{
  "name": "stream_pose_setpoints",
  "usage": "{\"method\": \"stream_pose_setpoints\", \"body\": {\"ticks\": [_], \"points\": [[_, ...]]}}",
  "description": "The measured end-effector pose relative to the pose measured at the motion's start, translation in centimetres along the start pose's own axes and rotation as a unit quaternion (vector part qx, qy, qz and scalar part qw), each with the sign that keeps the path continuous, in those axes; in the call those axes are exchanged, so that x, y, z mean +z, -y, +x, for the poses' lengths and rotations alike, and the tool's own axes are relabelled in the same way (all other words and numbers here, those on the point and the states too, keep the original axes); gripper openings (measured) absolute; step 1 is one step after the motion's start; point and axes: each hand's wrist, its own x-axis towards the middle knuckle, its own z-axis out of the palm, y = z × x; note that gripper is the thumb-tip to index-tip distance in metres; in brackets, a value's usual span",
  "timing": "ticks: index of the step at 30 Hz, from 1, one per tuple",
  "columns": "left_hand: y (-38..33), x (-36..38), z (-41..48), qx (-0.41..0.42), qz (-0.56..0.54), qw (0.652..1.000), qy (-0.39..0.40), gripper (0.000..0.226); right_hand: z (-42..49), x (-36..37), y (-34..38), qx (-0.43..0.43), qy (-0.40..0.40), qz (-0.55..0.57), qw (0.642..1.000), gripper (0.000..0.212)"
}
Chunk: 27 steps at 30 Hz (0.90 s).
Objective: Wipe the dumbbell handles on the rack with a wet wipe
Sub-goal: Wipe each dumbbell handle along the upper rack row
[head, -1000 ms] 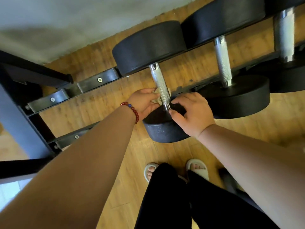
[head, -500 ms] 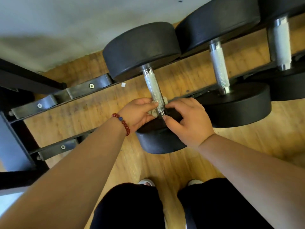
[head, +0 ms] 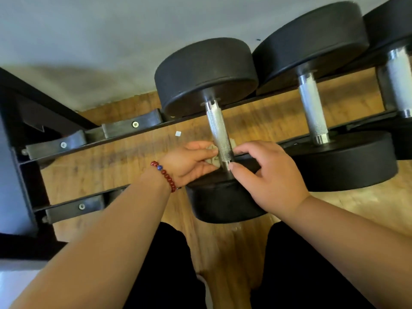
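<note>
A black dumbbell lies across the rack rails, its knurled steel handle (head: 219, 132) running toward me. A crumpled pale wet wipe (head: 212, 156) is wrapped under the near end of that handle. My left hand (head: 189, 162), with a red bead bracelet on its wrist, pinches the wipe on the handle's left side. On the right side my right hand (head: 269, 178) has its fingertips at the handle; a bit of wipe shows by its index finger. A second dumbbell handle (head: 313, 109) lies to the right, and a third (head: 399, 85) is at the frame's edge.
The dark metal rack (head: 124, 128) has two bolted rails with vacant saddles on the left and an upright post at far left. Wooden floor lies below, a pale wall behind. A small white scrap (head: 178, 133) lies on the floor. My black-trousered legs stand close to the rack.
The view has shifted closer and lower over the rack, and my feet have dropped out of sight. Both hands have stayed at the near end of the same handle with the wipe.
</note>
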Motion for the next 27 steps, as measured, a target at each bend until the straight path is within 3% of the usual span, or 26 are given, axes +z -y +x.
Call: {"method": "stream_pose_setpoints", "body": {"ticks": [7, 10, 17, 24, 27], "points": [[0.3, 0.4, 0.6, 0.059, -0.085, 0.994, -0.024, 0.030, -0.3, -0.1, 0.0, 0.003, 0.008, 0.009, 1.000, 0.037], [0.1, 0.8, 0.0, 0.049, -0.099, 0.994, -0.008, 0.031, -0.4, -0.1, 0.0, -0.002, 0.001, 0.008, 1.000, 0.035], [0.1, 1.4, 0.4, 0.042, -0.048, 0.998, 0.005, 0.031, -0.6, -0.1, 0.2, 0.003, 0.000, 0.003, 1.000, 0.036], [-0.8, 1.1, 1.2, 0.146, -0.067, 0.987, -0.015, 0.028, -0.6, -0.1, 0.3, 0.011, 0.009, 0.004, 1.000, 0.039], [-0.5, 1.2, 1.2, 0.144, -0.024, 0.989, -0.015, 0.028, -0.5, -0.1, 0.2, 0.002, 0.008, -0.002, 1.000, 0.039]]}}
